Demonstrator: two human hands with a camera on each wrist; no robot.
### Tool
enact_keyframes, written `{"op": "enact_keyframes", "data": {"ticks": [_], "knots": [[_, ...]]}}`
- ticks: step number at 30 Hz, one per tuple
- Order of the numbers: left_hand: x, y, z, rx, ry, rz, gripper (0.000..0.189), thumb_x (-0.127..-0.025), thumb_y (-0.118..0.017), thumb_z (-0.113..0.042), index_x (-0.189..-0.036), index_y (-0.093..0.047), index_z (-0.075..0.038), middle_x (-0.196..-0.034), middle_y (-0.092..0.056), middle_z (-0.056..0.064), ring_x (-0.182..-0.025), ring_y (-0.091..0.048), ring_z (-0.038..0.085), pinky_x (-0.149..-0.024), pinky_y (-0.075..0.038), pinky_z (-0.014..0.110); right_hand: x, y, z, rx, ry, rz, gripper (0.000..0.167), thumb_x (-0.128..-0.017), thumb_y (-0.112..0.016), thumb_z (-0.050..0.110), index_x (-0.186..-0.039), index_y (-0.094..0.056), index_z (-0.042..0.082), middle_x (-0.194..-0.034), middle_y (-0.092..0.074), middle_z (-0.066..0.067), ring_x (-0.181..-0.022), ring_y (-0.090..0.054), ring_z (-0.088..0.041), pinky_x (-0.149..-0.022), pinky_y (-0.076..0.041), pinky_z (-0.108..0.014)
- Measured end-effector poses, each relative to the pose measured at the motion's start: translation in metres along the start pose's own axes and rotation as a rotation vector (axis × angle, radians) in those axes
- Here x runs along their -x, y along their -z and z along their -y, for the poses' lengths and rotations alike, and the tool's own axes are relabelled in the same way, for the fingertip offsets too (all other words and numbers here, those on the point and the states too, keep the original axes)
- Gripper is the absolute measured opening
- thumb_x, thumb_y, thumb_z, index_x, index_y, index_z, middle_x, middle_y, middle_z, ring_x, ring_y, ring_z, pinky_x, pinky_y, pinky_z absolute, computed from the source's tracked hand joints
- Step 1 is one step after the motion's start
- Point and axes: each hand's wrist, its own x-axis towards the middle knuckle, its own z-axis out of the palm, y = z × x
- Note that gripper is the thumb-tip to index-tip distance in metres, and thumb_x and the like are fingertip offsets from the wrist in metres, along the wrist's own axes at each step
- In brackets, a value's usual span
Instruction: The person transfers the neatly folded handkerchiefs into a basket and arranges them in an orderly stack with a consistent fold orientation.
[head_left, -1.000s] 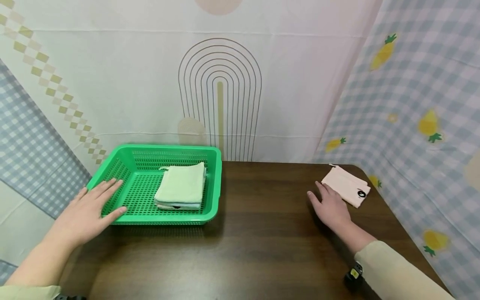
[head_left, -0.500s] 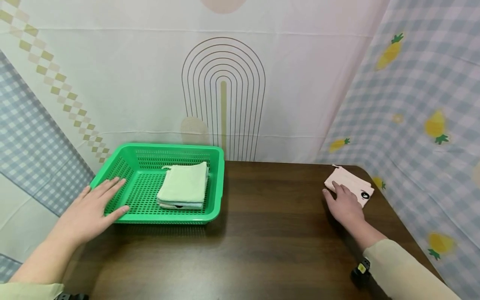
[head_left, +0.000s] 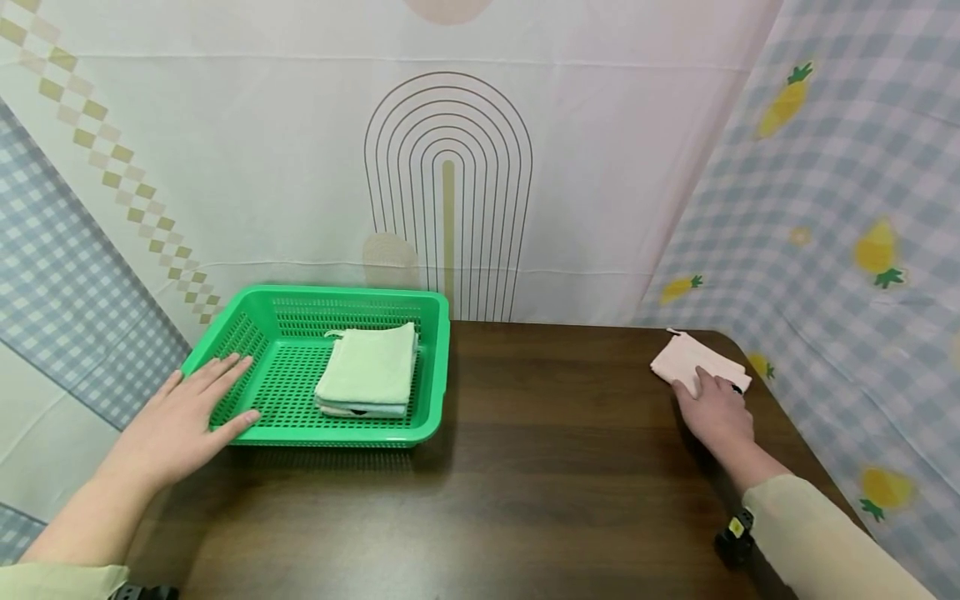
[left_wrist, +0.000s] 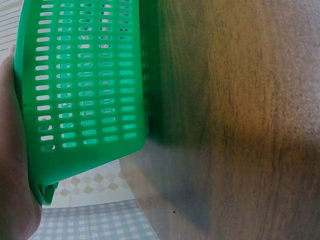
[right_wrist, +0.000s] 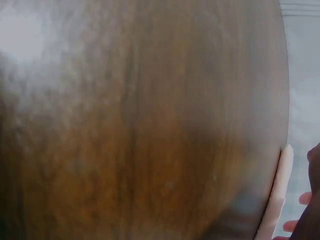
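Note:
My left hand rests with spread, straight fingers over the near left corner of a green plastic basket. Its edge also shows beside the basket's slotted wall in the left wrist view. Inside the basket lies a stack of folded small towels, pale green on top. At the right, my right hand reaches over the near side of a folded pale pink towel with a hanging loop. The fingers cover part of its black mark. In the right wrist view the towel lies flat, with fingertips just above it.
A dark brown wooden table carries everything, its rounded far right corner behind the pink towel. A white patterned curtain hangs along the back. Blue checked cloth drapes close along the right side, and more hangs at the left.
My right hand has moved right, from beside the pink towel to over its near side. The left hand stays at the basket, and the towels lie where they were.

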Motion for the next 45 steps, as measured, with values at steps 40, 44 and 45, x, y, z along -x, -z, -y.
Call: {"op": "enact_keyframes", "data": {"ticks": [40,44,45], "knots": [[-0.001,0.000,-0.001,-0.014,-0.007,-0.004,0.081,-0.096,-0.058,-0.051,-0.161,-0.017,-0.022,-0.159,-0.030,0.018,-0.143,-0.030,0.042,-0.121,0.012,0.044,-0.037,0.020,-0.033,-0.067,-0.279,0.187,0.097,-0.097,-0.029,0.065,-0.154,-0.005,-0.009,-0.145,-0.013,-0.048,-0.126,-0.017,-0.069,-0.098,-0.025,-0.075],[-0.001,0.000,-0.001,-0.016,-0.004,-0.004,0.081,-0.096,-0.058,-0.051,-0.161,-0.017,-0.022,-0.159,-0.030,0.018,-0.143,-0.030,0.043,-0.121,0.012,0.045,-0.041,0.021,-0.035,-0.063,-0.278,0.190,0.096,-0.096,-0.027,0.066,-0.154,-0.004,-0.008,-0.145,-0.012,-0.049,-0.126,-0.016,-0.070,-0.098,-0.024,-0.075],[-0.001,0.000,-0.001,-0.018,-0.002,-0.004,0.082,-0.096,-0.058,-0.052,-0.161,-0.017,-0.022,-0.159,-0.031,0.018,-0.143,-0.030,0.043,-0.121,0.012,0.044,-0.042,0.021,-0.035,-0.064,-0.278,0.189,0.097,-0.096,-0.027,0.066,-0.154,-0.004,-0.008,-0.145,-0.011,-0.049,-0.126,-0.015,-0.070,-0.098,-0.023,-0.076]]}}
